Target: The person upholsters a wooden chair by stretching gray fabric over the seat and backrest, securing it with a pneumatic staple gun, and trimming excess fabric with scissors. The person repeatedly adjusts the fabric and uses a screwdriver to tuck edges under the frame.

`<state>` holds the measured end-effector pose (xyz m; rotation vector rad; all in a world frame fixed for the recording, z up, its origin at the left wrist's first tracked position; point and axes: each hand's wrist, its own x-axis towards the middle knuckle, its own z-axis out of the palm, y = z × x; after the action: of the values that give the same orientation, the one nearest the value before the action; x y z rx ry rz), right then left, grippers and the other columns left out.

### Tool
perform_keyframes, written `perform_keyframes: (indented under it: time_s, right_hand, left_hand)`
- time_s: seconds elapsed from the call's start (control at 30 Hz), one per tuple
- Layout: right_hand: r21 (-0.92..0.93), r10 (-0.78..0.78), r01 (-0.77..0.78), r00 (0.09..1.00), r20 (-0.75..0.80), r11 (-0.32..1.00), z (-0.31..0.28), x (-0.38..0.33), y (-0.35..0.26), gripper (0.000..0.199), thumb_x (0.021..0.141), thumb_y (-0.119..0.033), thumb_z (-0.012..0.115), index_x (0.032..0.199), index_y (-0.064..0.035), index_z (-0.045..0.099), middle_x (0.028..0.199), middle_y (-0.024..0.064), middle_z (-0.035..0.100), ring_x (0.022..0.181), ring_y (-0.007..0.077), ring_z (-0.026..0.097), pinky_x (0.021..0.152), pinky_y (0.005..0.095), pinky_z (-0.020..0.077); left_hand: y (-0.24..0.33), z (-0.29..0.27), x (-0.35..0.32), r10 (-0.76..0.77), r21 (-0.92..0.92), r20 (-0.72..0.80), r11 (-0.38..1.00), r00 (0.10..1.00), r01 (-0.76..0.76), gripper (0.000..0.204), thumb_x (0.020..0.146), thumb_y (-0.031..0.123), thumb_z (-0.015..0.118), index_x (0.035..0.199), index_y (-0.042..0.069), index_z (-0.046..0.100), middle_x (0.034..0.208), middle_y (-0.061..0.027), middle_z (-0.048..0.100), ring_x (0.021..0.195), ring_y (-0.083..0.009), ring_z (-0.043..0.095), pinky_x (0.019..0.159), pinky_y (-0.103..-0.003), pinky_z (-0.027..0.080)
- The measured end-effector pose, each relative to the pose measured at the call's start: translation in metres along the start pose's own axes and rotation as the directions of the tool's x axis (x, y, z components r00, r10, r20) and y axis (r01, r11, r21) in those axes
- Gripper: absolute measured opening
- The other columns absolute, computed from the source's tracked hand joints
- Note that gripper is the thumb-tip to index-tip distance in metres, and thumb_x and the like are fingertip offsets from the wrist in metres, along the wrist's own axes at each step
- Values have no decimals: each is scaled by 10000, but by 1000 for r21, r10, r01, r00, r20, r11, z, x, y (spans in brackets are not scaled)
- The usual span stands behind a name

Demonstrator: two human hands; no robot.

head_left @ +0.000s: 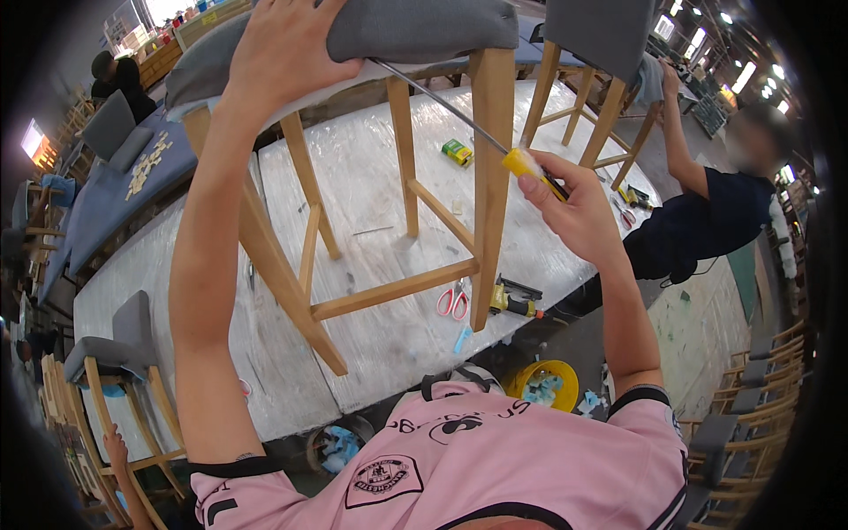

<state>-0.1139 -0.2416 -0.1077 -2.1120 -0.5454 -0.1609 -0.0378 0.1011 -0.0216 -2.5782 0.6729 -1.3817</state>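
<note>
Left hand [287,53]: spread wide, flat against the grey fabric seat of a wooden-legged chair [424,35]. Chair sits legs down over the pale, plastic-wrapped table [380,322]. Right hand [574,199]: fingers closed round the yellow handle of a long, thin metal-shafted tool [523,163]; tip at the seat's lower edge, beside the left thumb. Cannot tell if it goes under the fabric.

Markings: green-and-yellow small box [458,153], far side, printed label too small to read. Pink short-sleeved shirt [530,450], near: dark lettering, round emblem, shield-shaped crest, upside down in view.

Right, near table edge: red-handled scissors [453,301] beside a black-and-yellow power tool [514,300].
</note>
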Motion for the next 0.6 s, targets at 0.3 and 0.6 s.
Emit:
perform_keyframes:
  time_s: [0.3,0.6]
  right_hand:
    - [133,57,-60,998,27,989,6,2,9,452,1018,-321,687,1277,48,659,884,13,663,738,50,505,651,235,421]
    - [274,160,-152,987,-6,950,17,-4,23,429,1016,-321,691,1316,-15,662,815,-34,618,544,-9,431,472,186,327]
  left_hand:
    - [-2,4,0,2,28,4,1000,1000,-2,888,682,375,831,1441,73,481,1256,-176,575,1192,-357,550,1065,-467,418]
    - [-9,17,-1,18,-32,-57,999,998,-20,864,689,387,808,1429,61,501,1260,-185,581,1181,-359,559,1067,-466,419]
